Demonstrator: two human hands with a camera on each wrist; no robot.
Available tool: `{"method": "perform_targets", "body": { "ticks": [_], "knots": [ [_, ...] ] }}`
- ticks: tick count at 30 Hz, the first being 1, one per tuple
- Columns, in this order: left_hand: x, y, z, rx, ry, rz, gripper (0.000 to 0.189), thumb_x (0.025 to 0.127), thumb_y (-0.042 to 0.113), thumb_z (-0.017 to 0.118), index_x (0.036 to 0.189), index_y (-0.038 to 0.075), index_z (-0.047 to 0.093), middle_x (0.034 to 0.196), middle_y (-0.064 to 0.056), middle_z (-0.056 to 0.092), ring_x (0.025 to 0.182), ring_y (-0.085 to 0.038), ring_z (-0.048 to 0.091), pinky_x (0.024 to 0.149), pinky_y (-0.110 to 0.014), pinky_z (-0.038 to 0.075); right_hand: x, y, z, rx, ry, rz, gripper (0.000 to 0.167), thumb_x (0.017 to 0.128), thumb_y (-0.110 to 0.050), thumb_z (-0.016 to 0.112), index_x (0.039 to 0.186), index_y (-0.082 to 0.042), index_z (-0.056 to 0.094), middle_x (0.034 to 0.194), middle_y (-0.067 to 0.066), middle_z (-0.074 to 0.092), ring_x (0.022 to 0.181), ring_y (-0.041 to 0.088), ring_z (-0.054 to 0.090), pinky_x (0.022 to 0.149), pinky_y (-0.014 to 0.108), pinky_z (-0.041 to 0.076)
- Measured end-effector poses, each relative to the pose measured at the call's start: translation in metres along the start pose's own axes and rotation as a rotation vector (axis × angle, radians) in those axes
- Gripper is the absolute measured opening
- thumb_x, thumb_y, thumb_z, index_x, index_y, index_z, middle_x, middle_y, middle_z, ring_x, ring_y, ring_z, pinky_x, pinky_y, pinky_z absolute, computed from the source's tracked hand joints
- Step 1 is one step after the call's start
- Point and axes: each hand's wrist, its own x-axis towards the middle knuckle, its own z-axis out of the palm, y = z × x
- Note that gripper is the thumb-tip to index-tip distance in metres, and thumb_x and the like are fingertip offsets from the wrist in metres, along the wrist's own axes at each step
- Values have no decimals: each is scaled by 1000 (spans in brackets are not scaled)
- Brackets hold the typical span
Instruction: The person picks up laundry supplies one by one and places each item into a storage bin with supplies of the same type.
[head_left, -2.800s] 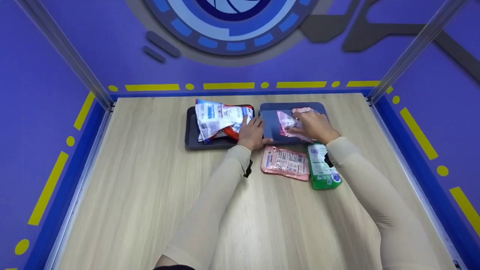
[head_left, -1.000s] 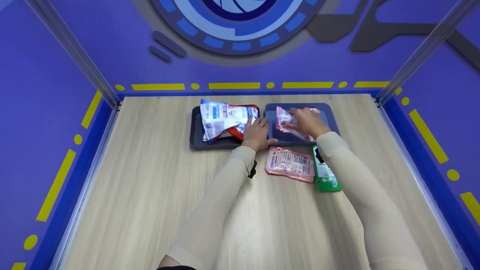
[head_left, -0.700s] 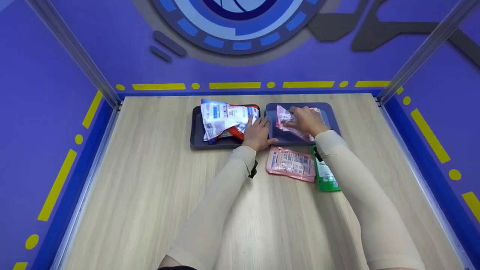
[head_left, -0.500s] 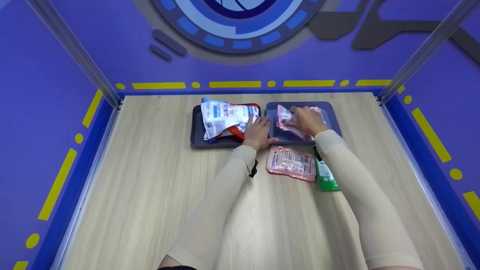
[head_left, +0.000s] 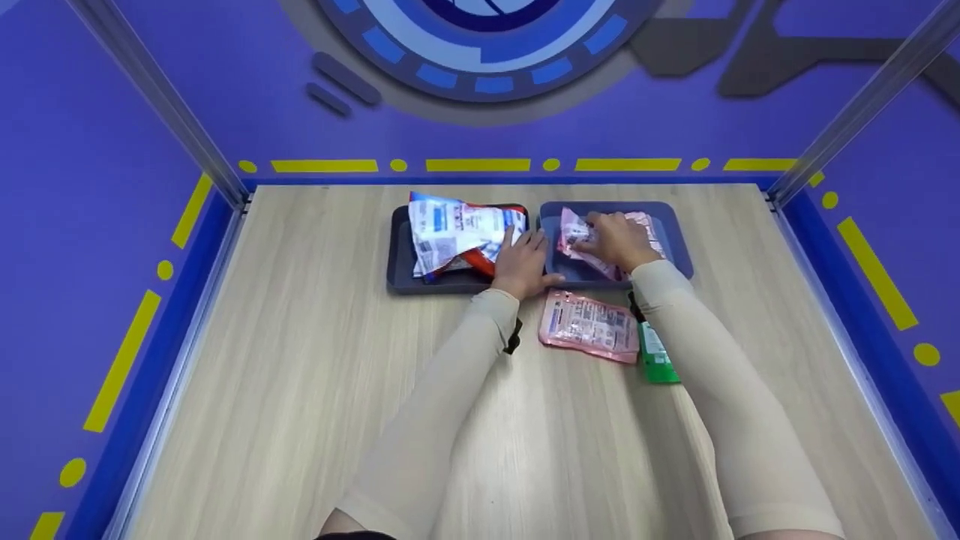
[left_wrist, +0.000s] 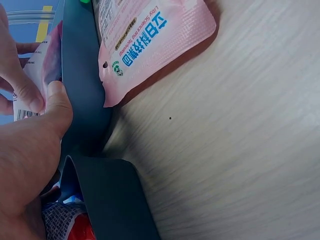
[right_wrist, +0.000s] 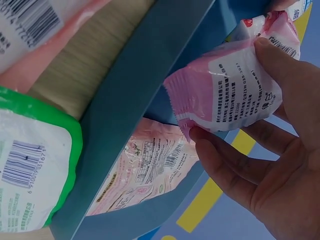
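My right hand grips a small pink-and-white packet inside the grey right tray, thumb on one side and fingers on the other. Behind it in that tray lies a flatter pink pouch. My left hand lies with fingers spread over the adjoining edges of the two trays. Its fingertips are at a white-and-blue bag in the dark left tray, and its thumb is at the right tray's rim. Under the bag a red packet partly shows.
In front of the right tray a pink pouch lies flat on the wooden table. Beside it is a green-and-white pouch, partly hidden by my right sleeve. Blue walls enclose the table at the back and sides.
My right hand shifted slightly left with the packet, early on, staying within the right tray. My right forearm swung left, covering more of the green pouch. The left hand stays on the tray edges.
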Motion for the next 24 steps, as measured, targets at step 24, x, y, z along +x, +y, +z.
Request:
{"method": "perform_targets", "body": {
  "ticks": [24],
  "knots": [
    [-1,0,0,15,8,-1,91,93,75,48,162,17,34,169,-1,27,154,-21,26,127,-50,1,14,-3,7,-32,7,32,64,94,-42,74,141,-1,57,128,27,65,107,43,65,97,62,51]
  ]
}}
